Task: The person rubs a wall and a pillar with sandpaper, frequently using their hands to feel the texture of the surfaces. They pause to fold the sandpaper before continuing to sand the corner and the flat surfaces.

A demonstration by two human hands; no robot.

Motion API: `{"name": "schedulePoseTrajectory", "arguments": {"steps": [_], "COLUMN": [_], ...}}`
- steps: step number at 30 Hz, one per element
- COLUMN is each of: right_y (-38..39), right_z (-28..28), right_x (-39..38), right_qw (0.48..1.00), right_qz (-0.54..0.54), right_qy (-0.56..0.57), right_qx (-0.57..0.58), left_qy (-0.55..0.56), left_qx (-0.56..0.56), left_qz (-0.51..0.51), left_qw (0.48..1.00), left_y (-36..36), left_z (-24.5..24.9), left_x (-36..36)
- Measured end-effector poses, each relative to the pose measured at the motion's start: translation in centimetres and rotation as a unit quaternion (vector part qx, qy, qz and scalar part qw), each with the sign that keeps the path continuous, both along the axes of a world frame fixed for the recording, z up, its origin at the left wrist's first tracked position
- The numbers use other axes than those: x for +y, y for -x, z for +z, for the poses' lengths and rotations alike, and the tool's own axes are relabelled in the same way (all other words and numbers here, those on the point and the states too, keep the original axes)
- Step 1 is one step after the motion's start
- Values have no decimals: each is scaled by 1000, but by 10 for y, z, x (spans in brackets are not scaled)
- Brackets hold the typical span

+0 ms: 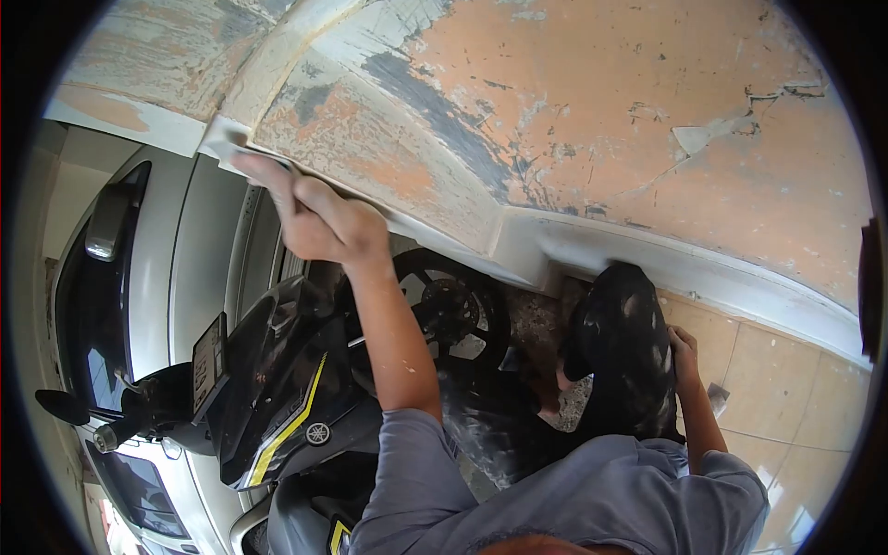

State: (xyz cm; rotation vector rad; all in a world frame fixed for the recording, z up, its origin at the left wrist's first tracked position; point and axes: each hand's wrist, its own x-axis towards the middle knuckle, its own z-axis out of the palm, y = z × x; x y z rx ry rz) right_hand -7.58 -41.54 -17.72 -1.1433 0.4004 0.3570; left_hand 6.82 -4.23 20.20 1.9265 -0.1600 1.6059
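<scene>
My left hand [324, 217] reaches up to the pale edge [370, 211] of a wall with worn, patchy paint. Its fingers are bent and smeared by motion near the corner of the moulding. A thin, dark-edged piece shows by the fingers, but I cannot make out what it is. The wall face [592, 111] has orange, white and grey patches. Against the side of my bent knee [624, 342], in dark, dusty trousers, rests my right hand [684, 356]. It holds nothing that I can see, and its fingers are partly hidden by the leg.
A black motorcycle [296, 388] with a yellow stripe stands close below my left arm. Beyond it is a silver vehicle [153, 268]. Tan floor tiles [772, 379] lie to the right, along a white ledge [740, 277] at the wall's foot.
</scene>
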Motion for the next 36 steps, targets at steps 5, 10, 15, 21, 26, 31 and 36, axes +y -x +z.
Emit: {"name": "schedulePoseTrajectory", "arguments": {"steps": [5,10,15,21,26,31,36], "right_y": [-4,-3,0,1,-2,-4,-6], "right_z": [-2,19,7,-7,8,11,-1], "right_x": [6,7,5,2,8,14,18], "right_qw": [999,997,1000,998,1000,1000,999], "right_qz": [-38,-38,-10,-53,-4,-6,-23], "right_qy": [-26,-56,10,-38,-19,-15,-35], "right_qx": [-11,22,9,-9,6,20,-4], "left_qy": [-86,-137,23,-73,12,42,-82], "left_qx": [12,129,22,38,76,35,72], "left_qz": [-5,10,41,-31,42,42,89], "left_qw": [996,982,999,996,996,998,990], "left_y": [-1,30,-3,7,7,-7,-1], "left_z": [-86,-212,-36,-168,-153,-7,-137], "left_x": [25,15,-3,14,11,31,60]}}
